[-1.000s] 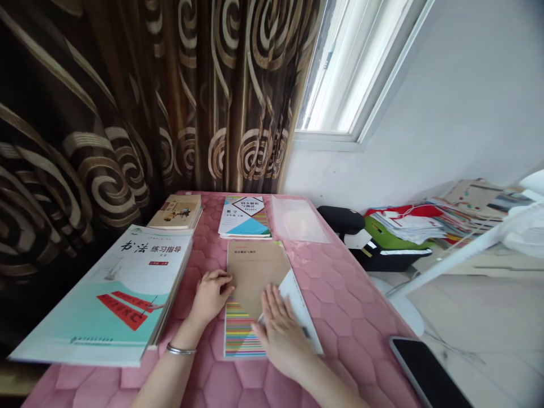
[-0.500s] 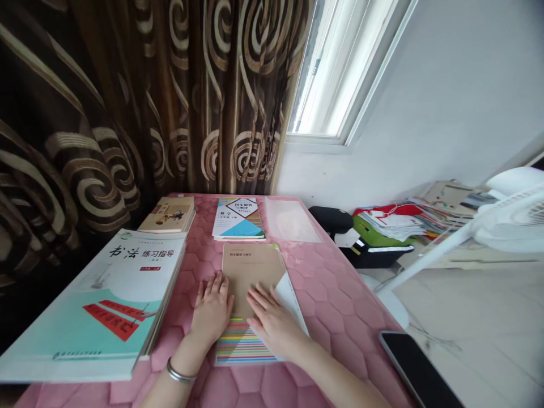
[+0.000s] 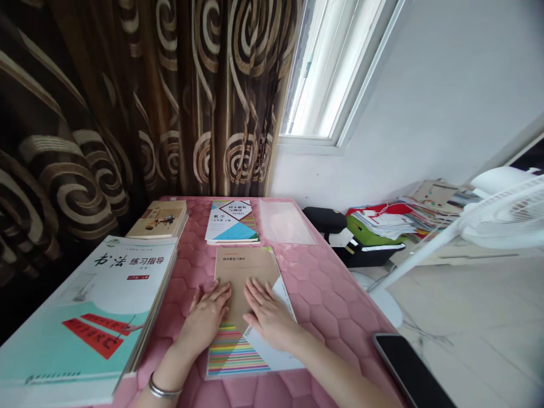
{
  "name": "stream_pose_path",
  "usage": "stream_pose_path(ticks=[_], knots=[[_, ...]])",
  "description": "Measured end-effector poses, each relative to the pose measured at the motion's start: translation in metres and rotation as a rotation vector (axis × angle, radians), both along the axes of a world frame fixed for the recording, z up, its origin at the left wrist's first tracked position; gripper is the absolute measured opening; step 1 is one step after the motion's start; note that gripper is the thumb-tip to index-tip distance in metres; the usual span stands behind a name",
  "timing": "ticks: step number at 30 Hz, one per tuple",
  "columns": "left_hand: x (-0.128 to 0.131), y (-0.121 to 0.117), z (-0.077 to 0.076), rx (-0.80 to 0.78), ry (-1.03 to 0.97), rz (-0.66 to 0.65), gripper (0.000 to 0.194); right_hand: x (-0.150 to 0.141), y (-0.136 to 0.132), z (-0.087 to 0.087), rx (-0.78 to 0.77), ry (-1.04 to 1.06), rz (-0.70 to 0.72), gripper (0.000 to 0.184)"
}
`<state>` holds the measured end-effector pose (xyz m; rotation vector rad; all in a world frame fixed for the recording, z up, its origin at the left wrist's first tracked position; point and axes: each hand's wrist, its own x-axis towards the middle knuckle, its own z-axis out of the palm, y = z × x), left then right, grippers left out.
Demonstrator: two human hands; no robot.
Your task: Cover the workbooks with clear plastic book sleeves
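A workbook with a brown cover, coloured stripes and a white corner lies flat on the pink padded table. Across its left edge rests my left hand, fingers spread, with a silver bangle on the wrist. My right hand lies flat on the cover's right half, its fingers stretched out. Neither hand grips anything. Beyond the workbook is a small pile of books topped by a blue and white maths book.
A tall stack of books stands at the left, with a tan book pile behind it. A clear plastic sheet lies at the far right corner. A phone rests near the right edge. A white fan stands beyond.
The view has shifted slightly, so most things sit further left. My left hand has slid a little on the workbook's edge, and more of the lower cover shows between my hands.
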<state>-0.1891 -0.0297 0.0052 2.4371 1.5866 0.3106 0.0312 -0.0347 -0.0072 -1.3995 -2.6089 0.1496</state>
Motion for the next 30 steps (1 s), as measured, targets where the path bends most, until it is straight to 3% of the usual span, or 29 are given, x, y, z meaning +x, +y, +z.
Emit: stream_pose_path(ticks=[2, 4, 7, 10, 12, 15, 18, 21, 24, 27, 30], knots=[[-0.002, 0.001, 0.003, -0.043, -0.004, -0.001, 0.047, -0.006, 0.013, 0.001, -0.021, 0.017, 0.086, 0.063], [-0.003, 0.001, 0.005, -0.067, -0.004, 0.007, 0.046, 0.002, 0.033, 0.004, -0.047, -0.003, 0.071, 0.063], [-0.003, 0.002, 0.007, -0.083, -0.011, 0.016, 0.047, 0.028, 0.065, 0.011, -0.075, -0.079, -0.125, 0.063], [-0.003, 0.003, 0.006, -0.11, -0.017, 0.019, 0.047, 0.039, 0.077, 0.016, -0.064, -0.12, -0.249, 0.063], [-0.003, 0.004, 0.007, -0.129, -0.02, 0.021, 0.048, 0.028, 0.073, 0.015, -0.077, -0.1, -0.17, 0.063], [-0.002, 0.004, 0.009, -0.133, -0.024, 0.013, 0.047, -0.009, 0.065, 0.013, -0.119, -0.017, 0.11, 0.061], [-0.001, 0.002, 0.014, -0.135, -0.007, 0.011, 0.043, -0.045, 0.078, 0.014, -0.128, 0.043, 0.243, 0.057], [0.001, -0.002, 0.016, -0.146, -0.008, 0.009, 0.045, -0.068, 0.107, 0.017, -0.121, 0.037, 0.211, 0.056], [0.001, -0.005, 0.018, -0.15, -0.023, 0.011, 0.049, -0.08, 0.127, 0.018, -0.104, 0.017, 0.089, 0.058], [0.001, -0.007, 0.019, -0.163, -0.015, 0.027, 0.049, -0.077, 0.122, 0.016, -0.1, 0.007, -0.008, 0.063], [0.002, -0.007, 0.02, -0.169, -0.017, 0.042, 0.051, -0.048, 0.1, 0.011, -0.081, 0.001, -0.006, 0.065]])
